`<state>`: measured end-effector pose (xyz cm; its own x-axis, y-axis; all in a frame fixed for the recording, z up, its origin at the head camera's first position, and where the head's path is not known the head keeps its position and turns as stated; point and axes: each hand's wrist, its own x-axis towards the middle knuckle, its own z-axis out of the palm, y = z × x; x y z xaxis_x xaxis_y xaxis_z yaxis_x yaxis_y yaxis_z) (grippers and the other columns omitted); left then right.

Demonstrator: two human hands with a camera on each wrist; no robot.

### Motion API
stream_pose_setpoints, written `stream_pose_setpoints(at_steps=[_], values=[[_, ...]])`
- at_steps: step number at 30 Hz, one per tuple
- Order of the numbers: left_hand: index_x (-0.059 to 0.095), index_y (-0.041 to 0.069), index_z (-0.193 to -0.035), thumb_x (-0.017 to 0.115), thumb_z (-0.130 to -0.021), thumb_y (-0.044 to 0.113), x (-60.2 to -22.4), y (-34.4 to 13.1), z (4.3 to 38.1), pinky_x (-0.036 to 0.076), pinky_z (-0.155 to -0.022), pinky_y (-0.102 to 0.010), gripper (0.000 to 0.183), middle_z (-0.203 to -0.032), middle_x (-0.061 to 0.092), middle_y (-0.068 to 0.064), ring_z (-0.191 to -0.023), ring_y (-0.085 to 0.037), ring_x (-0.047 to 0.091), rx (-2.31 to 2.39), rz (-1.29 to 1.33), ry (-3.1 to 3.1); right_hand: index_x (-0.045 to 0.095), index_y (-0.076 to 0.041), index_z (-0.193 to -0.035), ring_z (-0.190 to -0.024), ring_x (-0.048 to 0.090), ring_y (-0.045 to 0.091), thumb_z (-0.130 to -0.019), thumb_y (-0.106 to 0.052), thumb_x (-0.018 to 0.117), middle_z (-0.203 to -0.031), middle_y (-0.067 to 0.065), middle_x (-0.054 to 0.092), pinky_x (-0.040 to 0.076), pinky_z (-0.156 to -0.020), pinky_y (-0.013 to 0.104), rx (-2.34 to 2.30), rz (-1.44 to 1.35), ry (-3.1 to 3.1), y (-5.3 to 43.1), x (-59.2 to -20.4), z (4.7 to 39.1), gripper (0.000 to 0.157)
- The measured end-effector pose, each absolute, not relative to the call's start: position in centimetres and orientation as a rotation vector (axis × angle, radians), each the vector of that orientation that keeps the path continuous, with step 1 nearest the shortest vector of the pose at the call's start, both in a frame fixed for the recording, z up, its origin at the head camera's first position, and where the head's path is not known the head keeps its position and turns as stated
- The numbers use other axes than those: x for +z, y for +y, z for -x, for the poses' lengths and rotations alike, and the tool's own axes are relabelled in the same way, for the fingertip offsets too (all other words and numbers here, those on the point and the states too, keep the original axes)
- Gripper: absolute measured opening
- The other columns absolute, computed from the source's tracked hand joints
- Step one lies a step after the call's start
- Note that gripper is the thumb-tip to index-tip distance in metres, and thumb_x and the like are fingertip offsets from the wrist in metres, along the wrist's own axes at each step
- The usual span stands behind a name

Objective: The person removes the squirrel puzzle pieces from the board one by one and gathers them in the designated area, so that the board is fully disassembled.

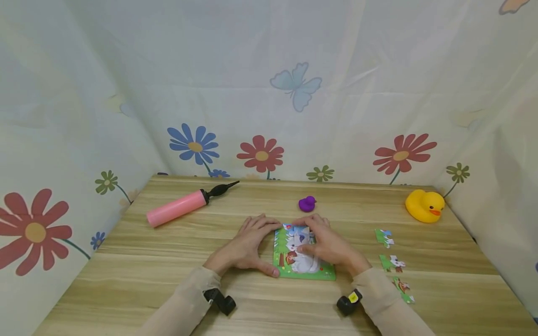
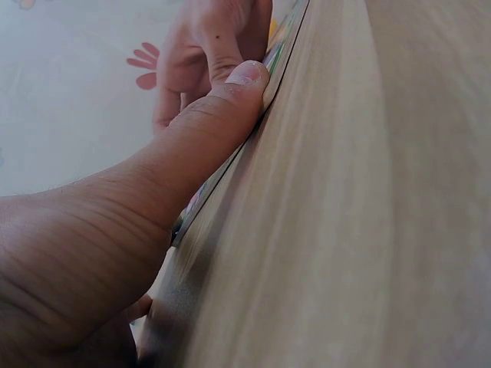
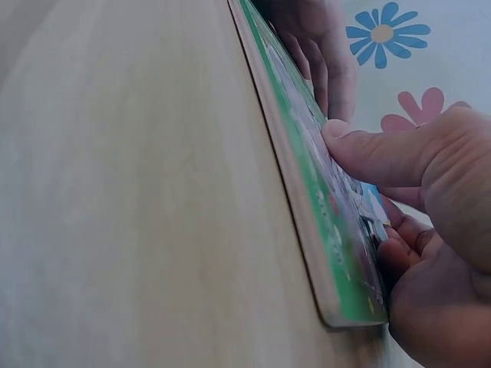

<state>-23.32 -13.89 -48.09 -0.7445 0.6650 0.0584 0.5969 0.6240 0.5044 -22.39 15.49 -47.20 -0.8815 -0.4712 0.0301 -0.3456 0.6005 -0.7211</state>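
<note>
A jigsaw puzzle board (image 1: 328, 275) with a green border and a white cartoon animal lies flat on the table. My left hand (image 1: 250, 247) rests along its left side, fingers by the far left corner. The left thumb (image 2: 245, 80) touches the board's edge low on that side. Over the board's right part, my right hand (image 1: 329, 242) pinches a small puzzle piece (image 3: 372, 207), which sits tilted above the picture. The right thumb (image 3: 368, 149) reaches over the board's surface. The right hand hides part of the picture.
Three loose puzzle pieces, an upper (image 1: 384, 237), a middle (image 1: 392, 262) and a lower one (image 1: 403, 289), lie to the right. A purple duck (image 1: 307, 204) stands behind the board, a yellow duck (image 1: 424, 206) at the far right, a pink hand pump (image 1: 178, 208) at the far left.
</note>
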Motion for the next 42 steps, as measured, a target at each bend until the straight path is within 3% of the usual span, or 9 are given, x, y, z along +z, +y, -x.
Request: stream_pose_setpoints(at_steps=[3, 7, 18, 28, 36, 42], values=[[0.045, 0.020, -0.170, 0.095, -0.074, 0.073, -48.0, -13.9, 23.3, 0.001, -0.138, -0.068, 0.120, -0.175, 0.039, 0.000, -0.171, -0.039, 0.017, 0.761, -1.058, 2.711, 0.062, -0.015, -0.153, -0.133, 0.051, 0.027, -0.100, -0.018, 0.086, -0.145, 0.004, 0.057, 0.048, -0.119, 0.053, -1.173, 0.662, 2.676, 15.7, -47.3, 22.6, 0.058], [0.045, 0.021, -0.170, 0.095, -0.074, 0.072, -47.9, -13.8, 23.4, 0.001, -0.138, -0.068, 0.120, -0.175, 0.039, 0.000, -0.171, -0.039, 0.017, 0.754, -1.054, 2.713, 0.064, -0.013, -0.151, -0.125, 0.056, 0.026, -0.103, -0.014, 0.082, -0.139, 0.007, 0.057, 0.052, -0.112, 0.047, -1.224, 0.654, 2.651, 16.0, -47.4, 22.6, 0.052], [0.045, 0.022, -0.170, 0.095, -0.074, 0.073, -47.8, -13.9, 23.5, 0.000, -0.138, -0.067, 0.120, -0.175, 0.039, 0.000, -0.171, -0.038, 0.017, 0.754, -1.040, 2.710, 0.067, -0.012, -0.152, -0.110, 0.054, 0.023, -0.105, -0.008, 0.077, -0.128, 0.009, 0.055, 0.049, -0.096, 0.035, -1.242, 0.672, 2.640, 16.5, -47.2, 22.7, 0.049], [0.044, 0.021, -0.171, 0.095, -0.074, 0.073, -47.7, -13.9, 23.3, 0.000, -0.138, -0.067, 0.121, -0.175, 0.039, 0.000, -0.171, -0.040, 0.016, 0.752, -1.046, 2.708, 0.066, -0.009, -0.150, -0.106, 0.053, 0.022, -0.106, -0.011, 0.077, -0.124, 0.008, 0.057, 0.048, -0.089, 0.029, -1.262, 0.695, 2.636, 16.5, -46.9, 22.8, 0.046], [0.045, 0.019, -0.170, 0.096, -0.073, 0.072, -47.9, -13.9, 23.3, 0.002, -0.138, -0.069, 0.122, -0.175, 0.040, -0.001, -0.170, -0.041, 0.019, 0.758, -1.052, 2.716, 0.064, -0.014, -0.153, -0.114, 0.055, 0.026, -0.108, -0.016, 0.076, -0.127, 0.008, 0.054, 0.053, -0.095, 0.034, -1.323, 0.736, 2.624, 17.3, -45.6, 22.6, 0.048], [0.046, 0.019, -0.170, 0.097, -0.073, 0.072, -47.9, -13.9, 23.3, 0.001, -0.138, -0.068, 0.122, -0.175, 0.040, -0.001, -0.171, -0.041, 0.017, 0.764, -1.044, 2.713, 0.065, -0.014, -0.151, -0.116, 0.054, 0.026, -0.107, -0.016, 0.077, -0.132, 0.008, 0.059, 0.054, -0.093, 0.030, -1.363, 0.755, 2.673, 19.1, -43.5, 22.3, 0.045]])
